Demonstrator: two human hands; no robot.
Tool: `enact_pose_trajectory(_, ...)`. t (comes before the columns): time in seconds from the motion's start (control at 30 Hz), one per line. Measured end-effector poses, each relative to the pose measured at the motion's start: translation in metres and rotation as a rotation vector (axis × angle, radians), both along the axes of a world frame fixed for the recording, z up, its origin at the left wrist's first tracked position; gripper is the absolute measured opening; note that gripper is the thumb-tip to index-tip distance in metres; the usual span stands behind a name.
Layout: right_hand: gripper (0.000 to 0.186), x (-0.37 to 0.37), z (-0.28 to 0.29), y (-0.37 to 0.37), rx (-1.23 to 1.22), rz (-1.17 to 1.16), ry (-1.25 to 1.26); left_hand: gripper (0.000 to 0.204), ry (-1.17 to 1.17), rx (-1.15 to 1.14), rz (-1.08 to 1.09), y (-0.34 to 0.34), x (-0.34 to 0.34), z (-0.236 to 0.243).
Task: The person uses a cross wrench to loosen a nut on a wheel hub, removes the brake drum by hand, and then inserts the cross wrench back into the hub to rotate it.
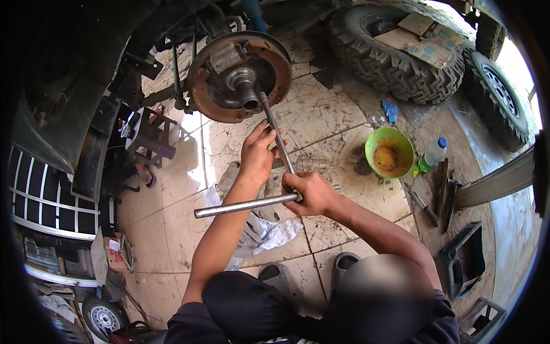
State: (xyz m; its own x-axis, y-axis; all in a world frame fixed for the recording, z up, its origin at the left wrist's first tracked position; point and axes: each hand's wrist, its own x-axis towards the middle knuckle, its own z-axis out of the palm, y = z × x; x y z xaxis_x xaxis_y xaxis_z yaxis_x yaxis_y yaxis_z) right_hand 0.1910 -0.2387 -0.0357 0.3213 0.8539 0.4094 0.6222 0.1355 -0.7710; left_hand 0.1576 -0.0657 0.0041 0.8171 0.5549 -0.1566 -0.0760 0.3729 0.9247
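Observation:
A long metal T-handle wrench (286,157) slants up and away from me, with its crossbar (246,206) reaching out to the left. My right hand (309,194) is closed round the joint of shaft and crossbar. Higher up, my left hand (259,150) has its fingers curled against the shaft; some fingertips are hidden behind it. The shaft's far end is beside the open end of the axle spindle (247,94); whether they touch, I cannot tell. Round the spindle sits a rusty brake assembly (206,94) with curved shoes, on the vehicle's axle.
To the right are a green bowl (373,143) with brown residue, a plastic bottle (432,153), a screwdriver (427,209) and a black tray (463,261). A big tyre (395,77) lies behind. Rags (252,238) lie below my arms; a small stool (152,135) stands left.

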Motion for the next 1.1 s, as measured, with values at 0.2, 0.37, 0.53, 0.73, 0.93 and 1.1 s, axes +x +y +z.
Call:
enact_pose_trajectory(0.2, 0.035, 0.013, 0.003, 0.016, -0.063, 0.004, -0.079, 0.04, -0.074, -0.007, 0.047, 0.009, 0.015, 0.001)
enact_pose_trajectory(0.37, 0.033, 0.015, 0.004, 0.017, -0.107, 0.0, -0.082, 0.041, -0.06, -0.017, 0.072, 0.01, 0.018, 0.0)
enact_pose_trajectory(0.53, 0.032, 0.014, 0.001, 0.02, -0.054, 0.01, -0.052, 0.042, -0.081, -0.021, 0.053, 0.012, 0.017, -0.005)
enact_pose_trajectory(0.73, 0.035, 0.016, 0.031, 0.027, -0.171, 0.045, -0.061, 0.04, -0.155, -0.077, -0.019, 0.011, 0.02, -0.009)
enact_pose_trajectory(0.93, 0.033, 0.014, 0.031, 0.028, -0.153, -0.001, -0.133, 0.059, -0.3, -0.293, -0.206, 0.004, -0.023, -0.04)
enact_pose_trajectory(1.1, 0.033, 0.024, 0.035, 0.022, -0.27, 0.041, -0.195, 0.062, -0.201, -0.174, -0.173, 0.011, -0.029, -0.038)
